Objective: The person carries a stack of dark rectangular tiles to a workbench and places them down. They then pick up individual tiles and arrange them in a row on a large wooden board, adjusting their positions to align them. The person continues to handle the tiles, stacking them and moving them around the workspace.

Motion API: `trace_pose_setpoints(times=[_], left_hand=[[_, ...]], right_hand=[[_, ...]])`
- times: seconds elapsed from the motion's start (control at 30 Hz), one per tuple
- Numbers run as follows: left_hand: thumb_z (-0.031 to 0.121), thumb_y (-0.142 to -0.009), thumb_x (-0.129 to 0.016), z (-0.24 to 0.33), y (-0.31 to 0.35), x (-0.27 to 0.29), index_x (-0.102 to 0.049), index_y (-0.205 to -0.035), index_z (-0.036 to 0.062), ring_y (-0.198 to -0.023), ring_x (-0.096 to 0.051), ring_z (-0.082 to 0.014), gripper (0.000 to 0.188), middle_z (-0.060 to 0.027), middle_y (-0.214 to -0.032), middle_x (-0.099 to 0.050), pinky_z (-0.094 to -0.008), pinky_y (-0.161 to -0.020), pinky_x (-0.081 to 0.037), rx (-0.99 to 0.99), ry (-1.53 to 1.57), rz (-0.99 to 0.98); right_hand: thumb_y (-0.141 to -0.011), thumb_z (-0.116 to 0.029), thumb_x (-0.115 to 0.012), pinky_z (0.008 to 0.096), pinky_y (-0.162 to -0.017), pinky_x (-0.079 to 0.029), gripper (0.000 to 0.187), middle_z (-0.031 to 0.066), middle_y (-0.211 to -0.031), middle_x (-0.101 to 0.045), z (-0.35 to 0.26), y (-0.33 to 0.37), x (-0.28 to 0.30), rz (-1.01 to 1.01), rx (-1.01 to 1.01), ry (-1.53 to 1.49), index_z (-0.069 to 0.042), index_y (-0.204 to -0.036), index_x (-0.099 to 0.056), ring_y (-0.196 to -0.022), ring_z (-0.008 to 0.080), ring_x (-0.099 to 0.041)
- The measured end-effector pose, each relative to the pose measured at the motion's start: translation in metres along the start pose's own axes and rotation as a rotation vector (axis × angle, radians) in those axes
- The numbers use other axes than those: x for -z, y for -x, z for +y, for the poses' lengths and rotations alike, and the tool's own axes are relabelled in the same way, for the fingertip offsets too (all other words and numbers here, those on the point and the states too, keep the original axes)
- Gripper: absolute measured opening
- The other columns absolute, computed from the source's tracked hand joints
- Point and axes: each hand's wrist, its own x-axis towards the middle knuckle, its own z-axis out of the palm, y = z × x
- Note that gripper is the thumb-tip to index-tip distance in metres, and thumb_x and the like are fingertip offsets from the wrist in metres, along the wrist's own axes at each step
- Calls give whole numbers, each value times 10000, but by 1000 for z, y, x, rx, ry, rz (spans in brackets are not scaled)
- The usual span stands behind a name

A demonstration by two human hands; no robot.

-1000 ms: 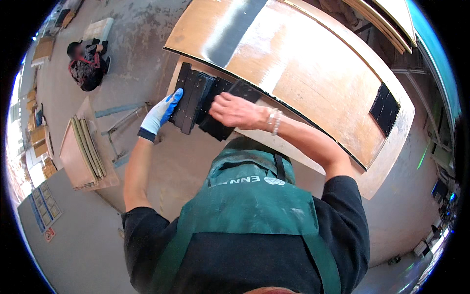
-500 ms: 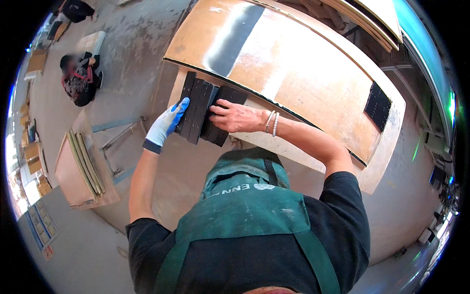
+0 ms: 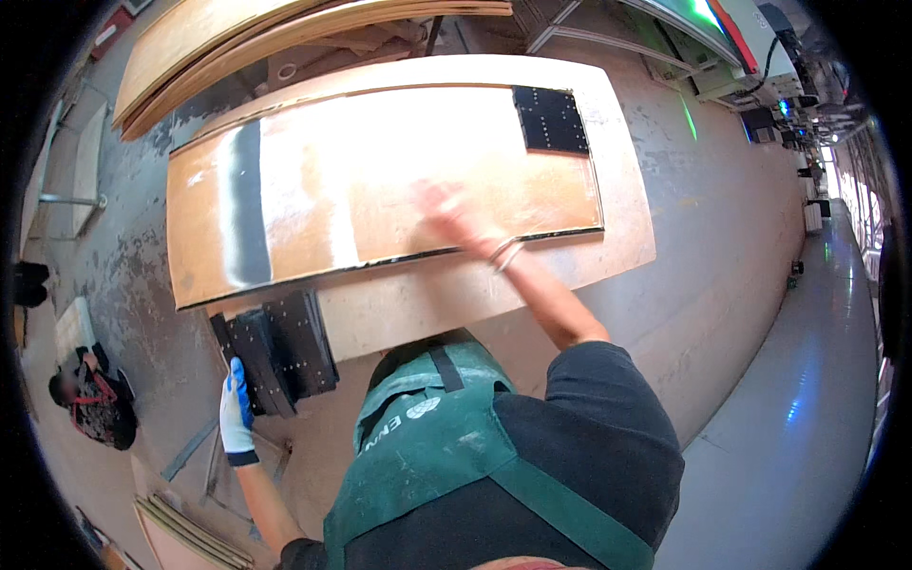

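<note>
A stack of black plates with small holes (image 3: 302, 347) lies at the near left corner of the pale board, jutting past its edge. My left hand (image 3: 236, 410), in a white and blue glove, rests against the stack's left side with its fingers stretched out along it. Bare and smeared by motion, my right hand (image 3: 451, 217) is over the wooden panel (image 3: 399, 204); its fingers cannot be made out. Another black plate with holes (image 3: 551, 120) lies flat at the panel's far right corner. A dark grey band (image 3: 249, 204) crosses the panel's left part.
The pale board (image 3: 418, 304) extends beneath the panel. Stacked wooden sheets (image 3: 237, 62) stand beyond it at the far left. A person (image 3: 100, 408) crouches on the floor at left. Several long strips (image 3: 195, 537) lie at lower left, and machinery (image 3: 750, 57) stands at far right.
My right hand has left the black stack and moved right, over the panel. The left hand stays beside the stack. The whole view has turned and shifted toward the right.
</note>
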Motion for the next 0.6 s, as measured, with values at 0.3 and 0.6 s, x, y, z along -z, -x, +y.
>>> trace_pose_setpoints(times=[0.3, 0.6], left_hand=[[442, -1011, -592, 48, 9, -38, -488, -1465, 18, -1269, -518, -184, 631, -57, -1432, -542, -323, -1110, -361, 208, 67, 275], [522, -982, -596, 56, 16, -62, -481, -1464, 17, -1251, -555, -237, 708, -80, -1437, -554, -380, -1096, -421, 233, 154, 307]], right_hand=[[-903, -477, -649, 498, -1215, -219, 900, 196, -1628, -249, 260, 124, 12, -621, -631, 88, 8, -1552, -257, -1512, 351, -219], [-853, -381, -723, 487, -1206, -236, 898, 182, -1598, -298, 231, 150, 4, -545, -502, 36, 1, -1536, -282, -1485, 364, -268]])
